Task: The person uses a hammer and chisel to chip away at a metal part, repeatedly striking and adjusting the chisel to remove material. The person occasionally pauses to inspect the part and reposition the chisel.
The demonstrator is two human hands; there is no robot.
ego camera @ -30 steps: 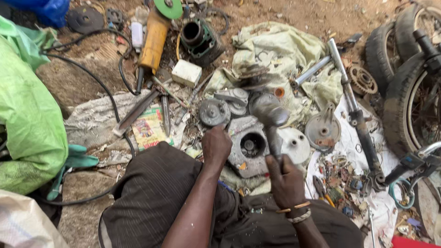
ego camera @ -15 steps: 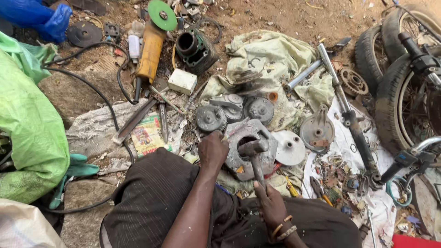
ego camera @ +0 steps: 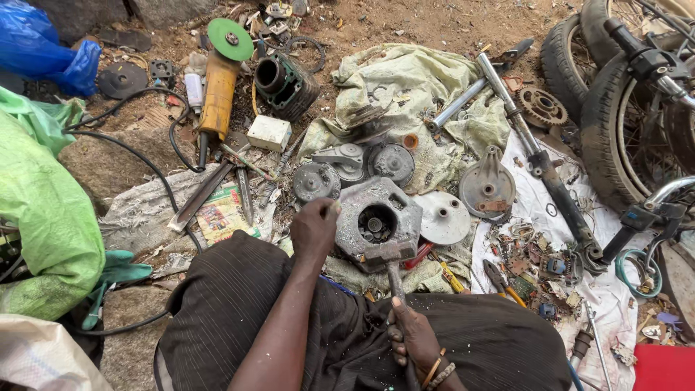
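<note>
Steadying casing (ego camera: 378,223) w/ left hand (ego camera: 313,230), right hand (ego camera: 414,340) gripping hammer (ego camera: 394,264)

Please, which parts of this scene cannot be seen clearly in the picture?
- Hammer, head view: its striking face lies against the grey metal housing.
- Left hand: fingertips curl behind the housing's edge; what they pinch is hidden.
- Right hand: wrist cut off by the bottom edge.
- Small parts on the white cloth: too small to identify.
</note>
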